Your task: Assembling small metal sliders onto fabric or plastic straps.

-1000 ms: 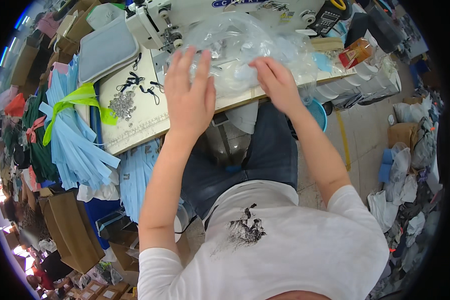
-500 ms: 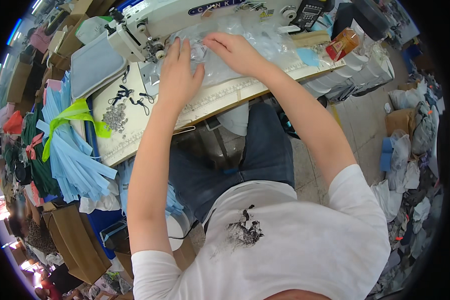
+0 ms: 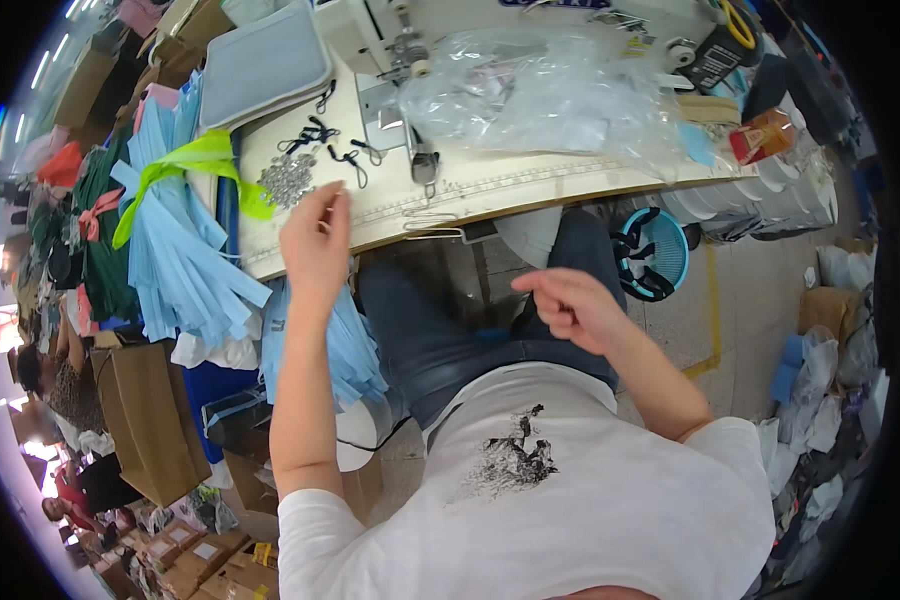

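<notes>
My left hand point(image 3: 315, 240) is over the table's front edge, beside a pile of small clear pieces point(image 3: 287, 180) and just short of several dark cord loops point(image 3: 355, 165). Its fingers are loosely curled, their tips apart, and nothing shows between them. My right hand point(image 3: 575, 308) hangs in the air above my lap, index finger stretched out and the others half bent, with nothing visible in it. A clear plastic bag point(image 3: 540, 95) lies crumpled on the sewing table point(image 3: 530, 170), to the right of the sewing machine head point(image 3: 355, 35); neither hand touches it.
A grey tray point(image 3: 265, 70) sits at the table's left, near light blue strips point(image 3: 175, 240) tied with a neon yellow band point(image 3: 185, 175). A bent wire point(image 3: 435, 225) juts over the front edge. Below stands a blue basket point(image 3: 660, 255). An orange-red box point(image 3: 760, 137) lies at the right.
Both hands have left the plastic bag. My left hand has come back and left toward the clear pieces, while my right has drawn down over my lap. The view has shifted.
</notes>
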A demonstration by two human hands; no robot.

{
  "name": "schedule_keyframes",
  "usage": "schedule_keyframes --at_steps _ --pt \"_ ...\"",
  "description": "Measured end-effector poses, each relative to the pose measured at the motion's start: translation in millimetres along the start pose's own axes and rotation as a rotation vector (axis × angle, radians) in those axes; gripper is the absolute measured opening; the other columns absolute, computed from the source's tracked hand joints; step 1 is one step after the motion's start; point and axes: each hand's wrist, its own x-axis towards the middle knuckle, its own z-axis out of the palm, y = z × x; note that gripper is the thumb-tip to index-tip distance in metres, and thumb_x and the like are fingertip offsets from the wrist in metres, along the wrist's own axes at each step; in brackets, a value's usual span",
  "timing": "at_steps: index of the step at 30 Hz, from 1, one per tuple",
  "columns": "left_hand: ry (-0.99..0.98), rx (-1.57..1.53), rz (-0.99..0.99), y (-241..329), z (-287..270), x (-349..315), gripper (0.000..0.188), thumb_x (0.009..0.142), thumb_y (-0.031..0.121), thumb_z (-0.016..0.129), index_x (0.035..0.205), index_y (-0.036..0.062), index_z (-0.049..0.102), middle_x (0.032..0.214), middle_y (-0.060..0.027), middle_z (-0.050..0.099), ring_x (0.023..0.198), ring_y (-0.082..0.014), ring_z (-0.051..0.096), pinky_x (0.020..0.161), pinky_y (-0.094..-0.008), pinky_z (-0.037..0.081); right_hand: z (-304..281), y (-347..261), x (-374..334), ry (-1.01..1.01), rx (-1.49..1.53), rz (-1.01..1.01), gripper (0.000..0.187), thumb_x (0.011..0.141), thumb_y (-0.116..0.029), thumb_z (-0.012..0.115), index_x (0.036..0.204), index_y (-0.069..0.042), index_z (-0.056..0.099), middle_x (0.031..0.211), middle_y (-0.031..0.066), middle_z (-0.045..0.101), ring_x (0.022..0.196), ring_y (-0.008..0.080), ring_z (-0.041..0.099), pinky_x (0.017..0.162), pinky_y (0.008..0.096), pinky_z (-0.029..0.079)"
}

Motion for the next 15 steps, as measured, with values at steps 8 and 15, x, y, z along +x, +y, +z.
schedule_keyframes --at_steps 8,15 --pt "-0.081 0.455 0.361 -32.5 -16.0 75.5 0.023 0.082 0.011 0.067 0.105 0.0093 0.068 0.095 -0.0083 0.061 0.088 -0.0280 0.059 0.074 -0.0388 0.050 6.1 46.8 10.4 -0.118 -0.002 0.052 0.020 0.100 -0.016 0.051 0.113 -0.003 0.056 0.075 -0.0030 0.044 0.056 0.0035 0.035 0.046 0.0183 0.025" --pt "-0.408 0.466 0.470 -35.2 -12.3 94.0 0.021 0.079 0.013 0.068 0.100 0.0128 0.069 0.102 -0.0065 0.060 0.100 -0.0279 0.056 0.087 -0.0382 0.047 18.0 28.0 -5.3 -0.083 -0.036 0.041 0.021 0.100 -0.015 0.050 0.112 0.000 0.059 0.082 -0.0007 0.050 0.058 0.0035 0.037 0.046 0.0186 0.027"
